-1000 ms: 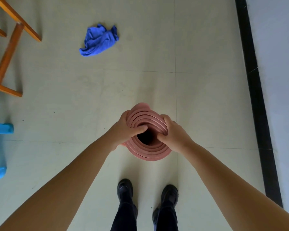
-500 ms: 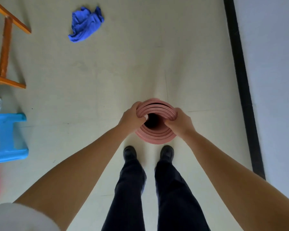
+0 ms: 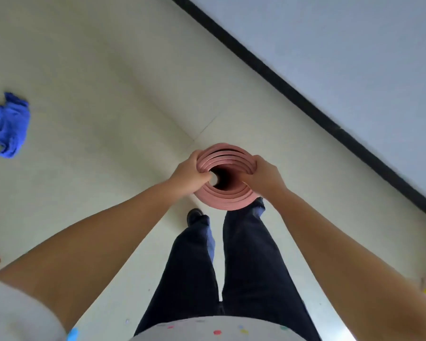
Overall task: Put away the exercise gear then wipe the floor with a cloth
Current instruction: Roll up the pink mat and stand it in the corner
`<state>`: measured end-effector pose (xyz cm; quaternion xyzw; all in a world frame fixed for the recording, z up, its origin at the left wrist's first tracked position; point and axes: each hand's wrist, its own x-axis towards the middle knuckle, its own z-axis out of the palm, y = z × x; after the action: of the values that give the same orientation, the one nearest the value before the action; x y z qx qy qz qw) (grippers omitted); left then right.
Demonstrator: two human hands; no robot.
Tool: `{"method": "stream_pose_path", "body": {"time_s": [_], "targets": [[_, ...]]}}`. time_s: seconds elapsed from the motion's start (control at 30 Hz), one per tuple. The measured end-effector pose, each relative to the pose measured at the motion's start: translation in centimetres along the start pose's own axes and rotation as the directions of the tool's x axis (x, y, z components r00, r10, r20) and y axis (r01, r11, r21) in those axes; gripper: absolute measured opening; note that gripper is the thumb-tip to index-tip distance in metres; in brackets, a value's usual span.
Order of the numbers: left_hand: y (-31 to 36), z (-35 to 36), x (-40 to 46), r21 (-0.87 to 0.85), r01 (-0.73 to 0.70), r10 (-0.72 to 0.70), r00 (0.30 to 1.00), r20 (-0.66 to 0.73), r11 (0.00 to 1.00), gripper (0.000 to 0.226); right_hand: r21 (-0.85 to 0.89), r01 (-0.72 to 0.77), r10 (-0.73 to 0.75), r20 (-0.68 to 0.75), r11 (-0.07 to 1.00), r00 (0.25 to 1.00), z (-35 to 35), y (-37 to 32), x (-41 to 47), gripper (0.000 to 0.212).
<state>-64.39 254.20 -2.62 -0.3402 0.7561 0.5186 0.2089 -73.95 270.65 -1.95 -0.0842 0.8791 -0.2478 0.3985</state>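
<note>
Upright between both hands stands a rolled pink foam exercise mat, seen end-on — its spiral layers ring a dark hollow core. Left hand clamps the roll's left rim, thumb hooked into the core; right hand clamps the opposite rim. Well off to the left of the grip, a crumpled blue cloth lies on the pale tiled floor — apart from everything.

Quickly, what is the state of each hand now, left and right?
Left hand: closed on the rolled pink mat, gripping its left rim.
Right hand: closed on the same mat, gripping its right rim.
</note>
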Motion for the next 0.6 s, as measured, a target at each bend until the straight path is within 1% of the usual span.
{"method": "stream_pose_path", "body": {"time_s": [0.13, 0.23, 0.4, 0.6], "targets": [[5.3, 4.8, -1.8, 0.172, -0.116, 0.091, 0.985, 0.147, 0.978, 0.050, 0.165, -0.085, 0.106, -0.125, 0.983, 0.986, -3.5, 6.0, -5.7, 0.033], [9.3, 10.4, -3.4, 0.258, -0.204, 0.124, 0.947, 0.295, 0.944, 0.051, 0.285, -0.148, 0.210, -0.199, 0.947, 0.957, -5.4, 11.9, -10.2, 0.034], [15.3, 23.3, -6.9, 0.378, -0.355, 0.149, 0.866, 0.478, 0.855, 0.056, 0.489, -0.224, 0.395, -0.281, 0.843, 0.874, -8.9, 23.7, -17.7, 0.035], [21.2, 40.9, -11.8, 0.431, -0.518, 0.180, 0.768, 0.615, 0.739, 0.056, 0.619, -0.259, 0.541, -0.324, 0.742, 0.777, -14.5, 38.8, -26.0, 0.027]]}}
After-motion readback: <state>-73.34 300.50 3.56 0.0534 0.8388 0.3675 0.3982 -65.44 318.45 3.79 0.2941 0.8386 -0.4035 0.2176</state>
